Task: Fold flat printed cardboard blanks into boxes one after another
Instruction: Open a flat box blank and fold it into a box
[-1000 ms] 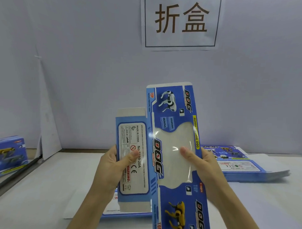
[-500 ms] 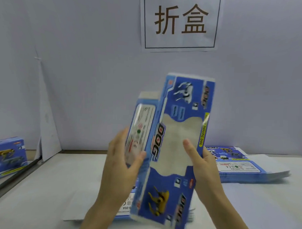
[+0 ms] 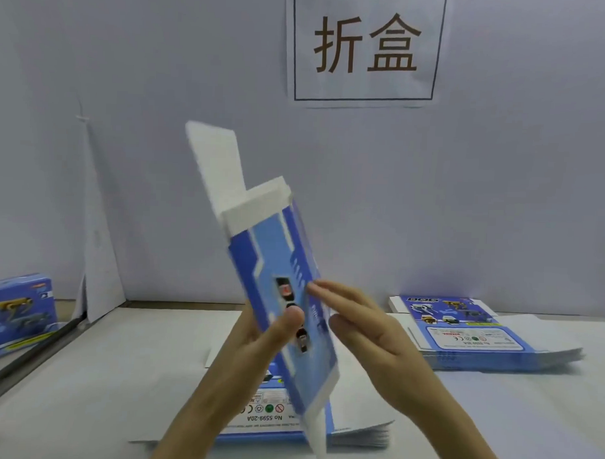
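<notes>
Blank (image 3: 276,259) is up in the air over the bench (image 3: 117,377), tilted, white flaps on top. Left grip (image 3: 266,334) pinches its lower half, thumb on the printed face, fingers behind. Right grip (image 3: 369,331) is spread, straight fingers flat against the right edge. Thin card: likely light, stiff across panels, gives at creases, glossy so may slip. Best held on a panel beside a crease, not by the flaps. Stack of flat blanks (image 3: 355,433) lies beneath.

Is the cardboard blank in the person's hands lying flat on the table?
No, the left hand grips the cardboard blank raised and steeply tilted above the table, the right hand touching it.
</notes>
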The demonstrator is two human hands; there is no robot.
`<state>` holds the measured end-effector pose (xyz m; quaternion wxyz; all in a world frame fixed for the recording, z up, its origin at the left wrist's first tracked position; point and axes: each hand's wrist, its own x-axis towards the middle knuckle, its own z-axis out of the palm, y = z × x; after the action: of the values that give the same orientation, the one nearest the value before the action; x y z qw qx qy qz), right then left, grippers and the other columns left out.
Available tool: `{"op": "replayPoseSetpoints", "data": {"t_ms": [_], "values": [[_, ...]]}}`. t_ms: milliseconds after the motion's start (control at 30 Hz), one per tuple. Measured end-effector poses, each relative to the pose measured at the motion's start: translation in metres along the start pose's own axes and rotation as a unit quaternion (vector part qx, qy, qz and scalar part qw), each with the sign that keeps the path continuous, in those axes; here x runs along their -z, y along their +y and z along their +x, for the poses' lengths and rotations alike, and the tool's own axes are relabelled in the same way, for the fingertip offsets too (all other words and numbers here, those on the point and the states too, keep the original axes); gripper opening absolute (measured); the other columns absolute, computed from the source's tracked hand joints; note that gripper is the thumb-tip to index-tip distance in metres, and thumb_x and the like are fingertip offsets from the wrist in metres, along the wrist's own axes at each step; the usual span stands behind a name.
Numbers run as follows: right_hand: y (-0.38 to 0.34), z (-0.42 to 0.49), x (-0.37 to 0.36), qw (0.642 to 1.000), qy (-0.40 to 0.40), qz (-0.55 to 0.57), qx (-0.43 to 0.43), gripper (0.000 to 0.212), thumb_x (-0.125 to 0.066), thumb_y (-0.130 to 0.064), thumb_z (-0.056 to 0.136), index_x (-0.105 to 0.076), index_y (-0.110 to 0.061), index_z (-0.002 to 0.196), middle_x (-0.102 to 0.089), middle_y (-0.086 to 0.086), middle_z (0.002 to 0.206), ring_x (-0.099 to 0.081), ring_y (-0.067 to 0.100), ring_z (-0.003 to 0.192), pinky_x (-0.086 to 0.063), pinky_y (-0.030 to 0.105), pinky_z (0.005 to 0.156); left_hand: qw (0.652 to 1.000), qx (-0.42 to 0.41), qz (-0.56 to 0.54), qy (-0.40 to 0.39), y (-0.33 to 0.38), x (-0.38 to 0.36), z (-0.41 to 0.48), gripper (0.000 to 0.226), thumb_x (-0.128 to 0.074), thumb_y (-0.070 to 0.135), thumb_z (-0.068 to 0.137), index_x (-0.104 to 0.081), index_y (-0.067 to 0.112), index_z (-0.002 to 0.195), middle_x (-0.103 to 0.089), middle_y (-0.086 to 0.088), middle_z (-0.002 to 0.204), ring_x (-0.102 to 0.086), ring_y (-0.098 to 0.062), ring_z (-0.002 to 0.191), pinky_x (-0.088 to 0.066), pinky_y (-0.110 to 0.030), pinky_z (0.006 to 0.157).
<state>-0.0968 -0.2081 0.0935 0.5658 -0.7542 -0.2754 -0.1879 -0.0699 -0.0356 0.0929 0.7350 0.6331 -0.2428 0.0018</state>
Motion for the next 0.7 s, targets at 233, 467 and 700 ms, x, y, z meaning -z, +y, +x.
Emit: {"op": "replayPoseSetpoints", "data": {"t_ms": [233,467,700], "values": [[0.006,0.005,0.009,0.981,0.19,0.012,-0.02,0.055,-0.063,-0.035,0.079,-0.045,-0.038,0.131,-0.063,-0.021,0.116,-0.061,-0.008,0.104,-0.049,0.007,0.076,0.993,0.025,-0.051,0.104,-0.009,0.011,0.008,0.035,-0.061,0.04,0.067,-0.058,0.028,0.099,-0.075,0.0,0.084,-0.073,-0.025,0.077,-0.06,-0.038,0.058],[0.0,0.001,0.029,0.969,0.208,0.078,-0.108,0.027,-0.074,-0.041,0.065,-0.065,-0.02,0.079,-0.071,0.01,0.067,-0.068,0.029,0.053,-0.053,0.033,0.041,0.997,0.021,-0.003,0.074,-0.006,0.022,0.01,0.042,-0.062,0.04,0.067,-0.059,0.021,0.105,-0.075,-0.003,0.085,-0.073,-0.025,0.077,-0.059,-0.032,0.056],[0.008,0.003,0.008,0.957,0.269,0.091,-0.051,0.016,-0.072,-0.028,0.07,-0.067,-0.015,0.078,-0.068,0.011,0.06,-0.064,0.026,0.045,-0.048,0.029,0.033,0.991,-0.08,0.036,0.096,-0.001,0.006,0.009,0.064,-0.074,0.038,0.062,-0.044,0.033,0.118,-0.068,0.019,0.101,-0.069,-0.003,0.09,-0.054,-0.016,0.058]]}}
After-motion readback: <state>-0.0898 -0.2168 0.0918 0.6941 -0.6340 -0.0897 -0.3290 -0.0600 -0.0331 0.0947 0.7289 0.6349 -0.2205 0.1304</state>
